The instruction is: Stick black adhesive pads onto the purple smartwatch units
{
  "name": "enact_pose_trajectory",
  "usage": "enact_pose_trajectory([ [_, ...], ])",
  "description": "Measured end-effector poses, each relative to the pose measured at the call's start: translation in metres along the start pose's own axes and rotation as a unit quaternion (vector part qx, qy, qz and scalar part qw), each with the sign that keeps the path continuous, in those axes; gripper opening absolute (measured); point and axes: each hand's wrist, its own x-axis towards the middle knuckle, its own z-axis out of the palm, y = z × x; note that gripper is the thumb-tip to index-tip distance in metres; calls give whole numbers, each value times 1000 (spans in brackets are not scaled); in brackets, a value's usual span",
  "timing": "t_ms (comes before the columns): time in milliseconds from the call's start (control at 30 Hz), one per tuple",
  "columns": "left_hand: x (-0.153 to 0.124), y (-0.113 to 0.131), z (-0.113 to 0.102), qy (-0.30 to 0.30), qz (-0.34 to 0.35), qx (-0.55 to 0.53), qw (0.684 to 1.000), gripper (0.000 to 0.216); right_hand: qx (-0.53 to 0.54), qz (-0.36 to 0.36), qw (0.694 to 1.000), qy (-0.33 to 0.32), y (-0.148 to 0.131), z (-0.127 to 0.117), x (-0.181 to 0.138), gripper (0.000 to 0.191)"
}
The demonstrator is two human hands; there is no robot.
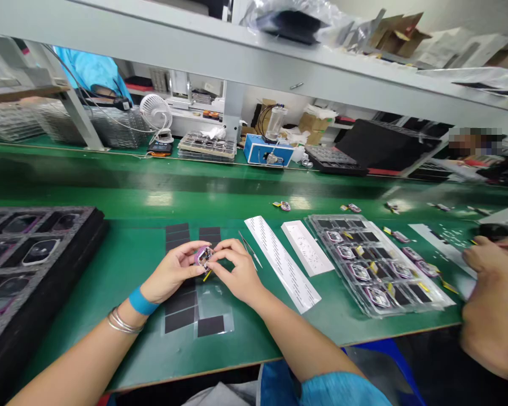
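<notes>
Green workbench (122,316) is stretching out ahead of me. Above black film squares (180,316), my left hand (173,270) and right hand (232,273) are grasping a small purple-rimmed component (204,256), with tweezers (249,250) lying just right and a plastic tray (342,217) sitting farther right.

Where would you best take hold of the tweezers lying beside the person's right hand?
Probably around their middle, coming down from above, on the side away from the right hand. The tweezers lie flat and slender on the green mat, so fingers could pinch their two arms together there.
</notes>
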Motion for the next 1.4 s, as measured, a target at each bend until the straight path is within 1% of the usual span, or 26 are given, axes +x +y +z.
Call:
enact_pose_trajectory([
  [100, 1, -1, 1, 7, -13, 0, 1000, 44, 19, 35, 998, -39, 1, -1, 1, 4],
  [167, 2, -2, 2, 11, -25, -8, 1000, 44, 8, 32, 999, -37, -1, 1, 0, 5],
  [200, 2, -2, 3, 15, -31, -15, 999, 44, -7, 15, 999, -28, -2, 2, 1, 5],
  [300, 2, -1, 4, 25, -46, -44, 998, 45, -54, -69, 996, 33, -7, -6, 5, 5],
  [333, 2, 0, 3, 27, -49, -54, 997, 46, -70, -84, 991, 71, -8, -16, 7, 6],
  [367, 2, 1, 3, 28, -52, -63, 996, 46, -89, -79, 985, 122, -7, -31, 10, 8],
  [400, 3, 1, 3, 29, -54, -71, 996, 45, -113, -55, 976, 178, -5, -50, 12, 9],
  [433, 3, 2, 2, 32, -55, -78, 995, 44, -147, -4, 960, 239, -2, -73, 13, 10],
  [467, 3, 2, 1, 34, -56, -82, 994, 43, -186, 57, 939, 282, 4, -97, 13, 11],
  [500, 3, 2, 1, 36, -56, -86, 994, 41, -226, 120, 921, 293, 9, -122, 13, 12],
  [533, 3, 2, 0, 35, -57, -89, 994, 41, -265, 186, 906, 272, 15, -143, 12, 12],
  [567, 4, 1, 0, 31, -57, -92, 994, 40, -304, 260, 887, 231, 21, -161, 12, 12],
  [600, 4, 0, -1, 24, -58, -95, 994, 40, -324, 304, 873, 199, 24, -171, 12, 13],
  [633, 4, 0, -1, 16, -60, -97, 993, 40, -335, 320, 868, 177, 26, -175, 14, 14],
  [667, 4, -1, -2, 8, -61, -100, 993, 41, -327, 310, 877, 168, 26, -171, 17, 14],
  [700, 3, -2, -2, 1, -62, -103, 993, 41, -297, 276, 899, 166, 23, -160, 21, 12],
  [767, 3, -3, -2, -10, -60, -108, 992, 42, -183, 197, 953, 138, 13, -122, 31, 11],
  [800, 3, -3, -2, -15, -57, -110, 992, 42, -109, 171, 974, 104, 7, -99, 34, 13],
  [833, 3, -3, -2, -18, -53, -113, 992, 42, -39, 163, 984, 59, 1, -75, 36, 14],
  [900, 3, -2, -2, -20, -43, -120, 992, 40, 66, 177, 982, -2, -6, -34, 35, 12],
  [967, 4, -2, -3, -18, -31, -125, 992, 38, 137, 192, 972, -22, -8, -8, 27, 9],
  [1067, 6, -2, -4, -24, -22, -126, 992, 38, 178, 190, 965, -3, -3, 6, 16, 6],
  [1167, 7, -4, -5, -31, -20, -113, 993, 40, 169, 174, 970, 21, 1, 5, 10, 4],
  [1267, 7, -6, -5, -27, -8, -93, 995, 41, 157, 153, 975, 23, 4, 5, 9, 4],
  [1333, 7, -8, -5, -20, 2, -81, 997, 42, 131, 133, 982, 23, 5, 7, 8, 6],
  [1400, 7, -9, -4, -9, 7, -75, 997, 42, 66, 87, 994, 29, 7, 10, 5, 8],
])
